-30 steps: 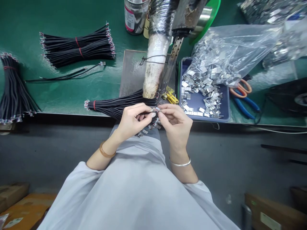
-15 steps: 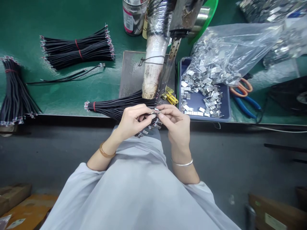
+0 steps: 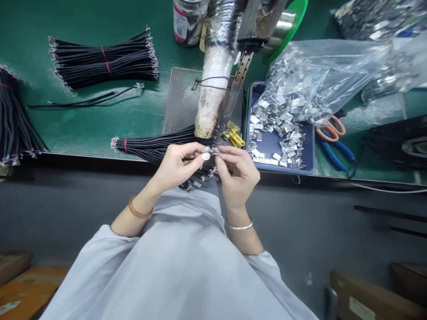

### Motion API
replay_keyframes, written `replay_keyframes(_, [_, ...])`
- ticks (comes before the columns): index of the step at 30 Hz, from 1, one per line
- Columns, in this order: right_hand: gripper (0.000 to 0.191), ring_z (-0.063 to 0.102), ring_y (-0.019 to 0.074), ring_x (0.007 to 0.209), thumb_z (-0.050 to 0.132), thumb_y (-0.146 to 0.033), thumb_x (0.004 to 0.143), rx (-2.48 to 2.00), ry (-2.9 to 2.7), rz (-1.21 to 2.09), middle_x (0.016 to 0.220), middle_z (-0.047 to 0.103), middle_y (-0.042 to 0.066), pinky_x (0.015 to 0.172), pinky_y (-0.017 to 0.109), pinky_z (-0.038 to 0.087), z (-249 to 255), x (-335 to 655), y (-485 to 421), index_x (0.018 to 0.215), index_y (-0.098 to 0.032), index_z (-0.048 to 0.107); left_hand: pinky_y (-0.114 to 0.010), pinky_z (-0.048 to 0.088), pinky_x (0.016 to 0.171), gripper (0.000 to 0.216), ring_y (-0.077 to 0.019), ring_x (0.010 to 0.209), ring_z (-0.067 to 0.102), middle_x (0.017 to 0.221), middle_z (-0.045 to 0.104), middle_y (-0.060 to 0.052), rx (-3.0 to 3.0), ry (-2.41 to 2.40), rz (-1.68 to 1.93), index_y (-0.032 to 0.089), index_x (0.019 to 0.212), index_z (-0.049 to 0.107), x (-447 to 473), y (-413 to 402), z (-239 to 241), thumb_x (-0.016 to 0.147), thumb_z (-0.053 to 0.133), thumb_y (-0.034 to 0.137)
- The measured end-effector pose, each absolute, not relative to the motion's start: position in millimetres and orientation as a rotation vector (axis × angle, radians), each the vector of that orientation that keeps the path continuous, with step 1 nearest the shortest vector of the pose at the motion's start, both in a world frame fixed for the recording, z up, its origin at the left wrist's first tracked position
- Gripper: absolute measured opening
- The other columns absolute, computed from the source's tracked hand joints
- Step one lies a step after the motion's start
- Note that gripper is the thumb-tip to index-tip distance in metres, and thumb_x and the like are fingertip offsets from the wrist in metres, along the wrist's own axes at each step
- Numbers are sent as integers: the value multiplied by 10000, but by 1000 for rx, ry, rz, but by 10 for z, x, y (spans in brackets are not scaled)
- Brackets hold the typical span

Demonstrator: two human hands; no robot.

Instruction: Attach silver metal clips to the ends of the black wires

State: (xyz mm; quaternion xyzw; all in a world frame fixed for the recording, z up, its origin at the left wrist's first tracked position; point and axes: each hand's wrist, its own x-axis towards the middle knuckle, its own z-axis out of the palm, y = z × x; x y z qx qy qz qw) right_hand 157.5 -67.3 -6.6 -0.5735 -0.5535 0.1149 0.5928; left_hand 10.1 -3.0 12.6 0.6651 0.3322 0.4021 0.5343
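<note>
My left hand [image 3: 178,165] is closed in a pinch, thumb against fingers, over the table's front edge. What it pinches is too small and too covered to make out; the thumb tip looks white. Close to it, my right hand [image 3: 238,173] holds a small metal USB connector [image 3: 216,150] at its fingertips. Fine reddish wire shows between the two hands. Behind and below them lies a bundle of black cables [image 3: 150,144], tied with a red band at its left end. Several metal connectors [image 3: 193,183] on cable ends hang past the edge under my hands.
A soldering iron [image 3: 235,84] and a plastic-wrapped tube [image 3: 213,93] reach down just behind my hands. To the right are a blue tray [image 3: 312,151] of connectors, a clear bag [image 3: 347,58] and pliers [image 3: 336,153]. More cable bundles [image 3: 106,62] lie left. A yellow clip [image 3: 236,138] sits nearby.
My fingertips have drawn slightly apart, so the connector and wire between them show more. The whole view has shifted a little; the things on the table stay where they were.
</note>
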Motion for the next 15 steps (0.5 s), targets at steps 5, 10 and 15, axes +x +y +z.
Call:
replay_keyframes(5, [121,780,203,942,607,-222,1019,-1273,-1274,33,1012,789,28,813,377,668,-49,1670,-744,1034,-273,716,-189,440,499,204,-92,544,525,637,683,-28,1434,804,913,123,735,768,132,-19,179,818,776,310])
replay_keyframes(10, [162,780,180,843,727,-158,938,-1232,-1504,-112,974,806,0,766,340,657,28,1676,-736,1022,-296,742,-204,434,515,167,-105,573,537,654,676,-28,1360,823,895,130,694,748,162,-38,226,752,775,284])
replay_keyframes(15, [96,772,175,854,696,-185,963,-1275,-1334,249,926,783,1,697,308,648,26,1646,-690,948,-269,740,-200,225,462,127,-48,480,299,503,409,66,1356,819,868,143,634,632,172,-42,243,719,711,193])
